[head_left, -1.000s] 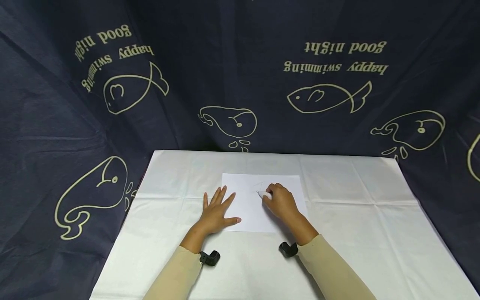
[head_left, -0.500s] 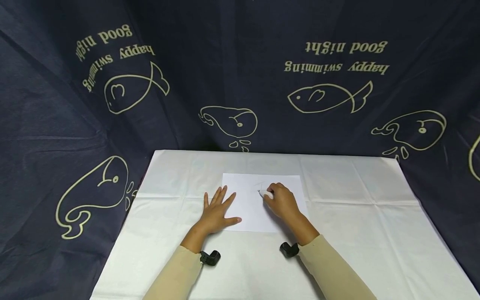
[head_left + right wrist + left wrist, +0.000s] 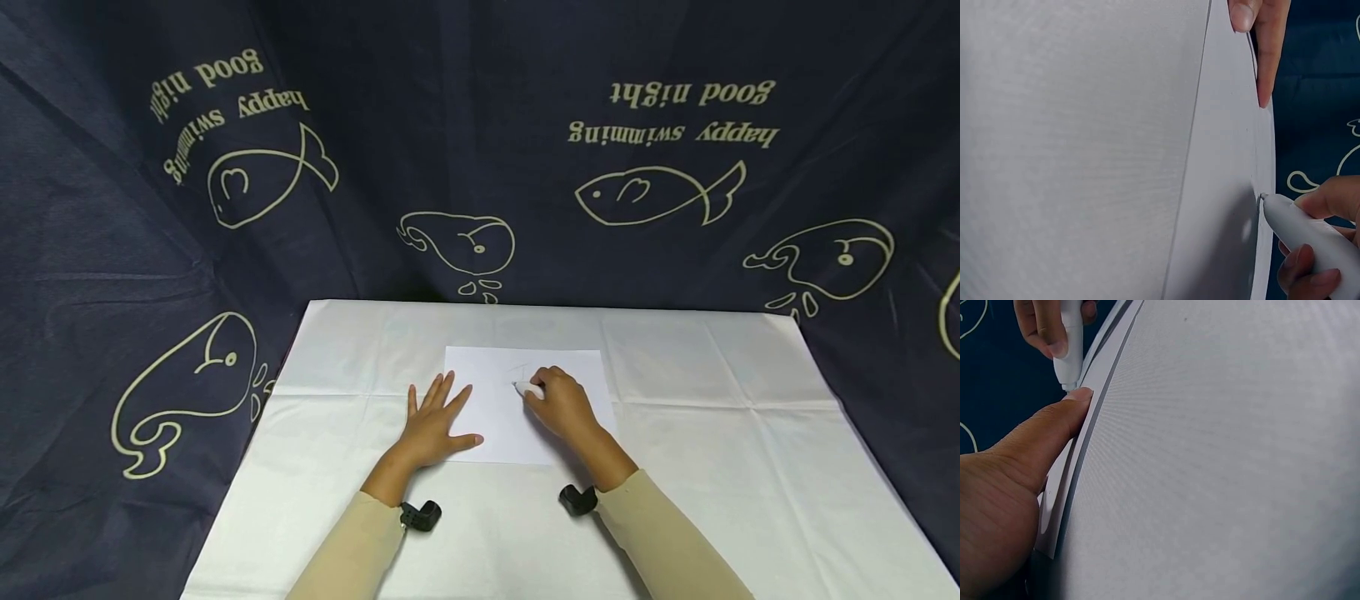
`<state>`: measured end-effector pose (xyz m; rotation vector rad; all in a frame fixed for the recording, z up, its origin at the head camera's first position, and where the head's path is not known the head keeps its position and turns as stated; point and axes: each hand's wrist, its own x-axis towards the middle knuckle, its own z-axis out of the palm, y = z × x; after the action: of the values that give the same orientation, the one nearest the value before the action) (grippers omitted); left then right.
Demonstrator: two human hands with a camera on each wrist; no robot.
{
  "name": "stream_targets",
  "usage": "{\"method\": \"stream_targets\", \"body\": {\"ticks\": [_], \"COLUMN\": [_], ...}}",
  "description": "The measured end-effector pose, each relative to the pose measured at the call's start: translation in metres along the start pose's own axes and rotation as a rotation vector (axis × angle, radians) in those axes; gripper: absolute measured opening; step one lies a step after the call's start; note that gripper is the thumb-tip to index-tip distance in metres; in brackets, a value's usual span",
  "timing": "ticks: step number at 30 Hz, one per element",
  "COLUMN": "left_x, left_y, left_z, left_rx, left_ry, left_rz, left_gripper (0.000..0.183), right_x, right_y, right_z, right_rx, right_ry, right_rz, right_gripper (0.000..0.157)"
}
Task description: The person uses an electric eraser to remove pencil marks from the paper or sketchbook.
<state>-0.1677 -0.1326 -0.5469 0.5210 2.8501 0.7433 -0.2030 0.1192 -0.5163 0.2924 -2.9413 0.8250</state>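
A white sheet of paper [image 3: 495, 425] lies near the middle of the table in the head view, with a few faint thin strokes on its upper part. My left hand [image 3: 429, 432] rests flat with fingers spread over the sheet's left side, its thumb along the lower part. Over the right half, my right hand [image 3: 566, 406] grips a thick white marker [image 3: 532, 390], its tip pointing left at the strokes. In the right wrist view, fingers and thumb wrap the marker [image 3: 1316, 240], whose narrow tip is right at the paper [image 3: 1216, 162].
A white cloth [image 3: 697, 467] with fold creases covers the table. Behind it and at the left hangs a dark blue curtain [image 3: 540, 258] printed with fish, whales and lettering. Small black wrist cameras sit on the left wrist [image 3: 422, 517] and right wrist [image 3: 577, 500].
The marker's tip has shifted slightly to the right and then back left beside the strokes. My left hand has stayed in place on the paper.
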Motion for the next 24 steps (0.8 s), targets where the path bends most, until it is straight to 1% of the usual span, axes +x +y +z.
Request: {"method": "stream_targets", "body": {"ticks": [6,13,19,24], "left_x": [0.0,-0.0001,-0.0002,0.0001], "left_y": [0.0003,0.0005,0.0005,0.0002], "left_z": [-0.0004,-0.0008,-0.0003,0.0003], "left_rx": [0.0,0.003,0.0,0.002], "left_ry": [0.001,0.007,0.002,0.006], "left_rz": [0.003,0.003,0.003,0.0], "left_gripper": [0.089,0.09,0.09,0.09], "right_x": [0.0002,-0.0001,0.0,-0.0002], "right_y": [-0.0007,-0.0038,-0.0037,-0.0052], "right_z": [0.0006,0.002,0.0021,0.0023], "right_rx": [0.001,0.002,0.005,-0.003], "right_ry": [0.017,0.002,0.023,0.009], "right_rz": [0.015,-0.011,0.014,-0.017], "right_gripper": [0.017,0.02,0.017,0.018]}}
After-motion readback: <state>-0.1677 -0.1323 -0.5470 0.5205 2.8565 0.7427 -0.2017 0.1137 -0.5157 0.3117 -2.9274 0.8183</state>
